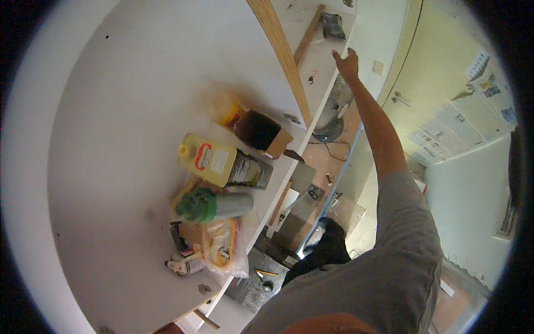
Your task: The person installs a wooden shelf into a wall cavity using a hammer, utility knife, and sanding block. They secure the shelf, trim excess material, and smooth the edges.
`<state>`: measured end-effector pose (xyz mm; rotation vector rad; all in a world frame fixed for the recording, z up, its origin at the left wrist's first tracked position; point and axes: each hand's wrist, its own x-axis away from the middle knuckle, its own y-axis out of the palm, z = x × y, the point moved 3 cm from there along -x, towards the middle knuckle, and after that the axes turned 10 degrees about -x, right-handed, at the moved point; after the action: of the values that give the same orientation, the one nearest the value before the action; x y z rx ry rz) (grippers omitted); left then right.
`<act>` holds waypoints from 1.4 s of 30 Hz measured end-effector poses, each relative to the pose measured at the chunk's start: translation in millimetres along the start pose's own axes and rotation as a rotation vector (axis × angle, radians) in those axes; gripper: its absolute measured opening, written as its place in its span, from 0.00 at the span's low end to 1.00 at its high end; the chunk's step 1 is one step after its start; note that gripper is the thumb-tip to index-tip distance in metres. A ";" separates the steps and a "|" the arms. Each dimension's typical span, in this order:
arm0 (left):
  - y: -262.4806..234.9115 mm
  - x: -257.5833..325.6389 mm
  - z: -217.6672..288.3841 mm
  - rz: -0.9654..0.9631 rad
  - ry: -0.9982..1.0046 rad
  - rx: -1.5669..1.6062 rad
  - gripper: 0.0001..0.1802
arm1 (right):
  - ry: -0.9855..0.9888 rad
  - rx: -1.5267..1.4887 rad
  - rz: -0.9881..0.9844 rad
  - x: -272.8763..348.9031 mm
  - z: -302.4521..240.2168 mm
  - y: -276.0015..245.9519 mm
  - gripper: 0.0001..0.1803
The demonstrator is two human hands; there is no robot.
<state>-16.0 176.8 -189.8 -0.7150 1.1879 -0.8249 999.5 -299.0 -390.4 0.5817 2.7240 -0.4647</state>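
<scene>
My right hand (347, 64) reaches far forward to the front edge of a white shelf (322, 72). Its thumb and a finger stand apart, and I see nothing between them. Whether the palm presses on the edge I cannot tell. A small dark packet (334, 26) lies on the shelf just beyond the fingertips. Nearer, a small dark-and-red scrap (312, 78) rests on the same board. My left hand does not show.
On the left stand an open cardboard box (279, 145), a yellow jug (208, 161), a dark can (248, 171), a green-capped cylinder (231, 205) and a plastic bag (236, 264). A wooden edge strip (283, 55) divides the shelving. Below are a fan (329, 128) and floor clutter. A door (439, 67) is at right.
</scene>
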 end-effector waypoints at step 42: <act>-66.3 2.7 53.1 0.167 -0.095 0.565 0.23 | 0.455 -1.941 -0.638 295.7 -108.5 -202.5 0.54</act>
<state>24.7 142.5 -123.6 -0.1859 0.8551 -0.9177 628.7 -334.2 -352.1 -0.7623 2.1424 2.1087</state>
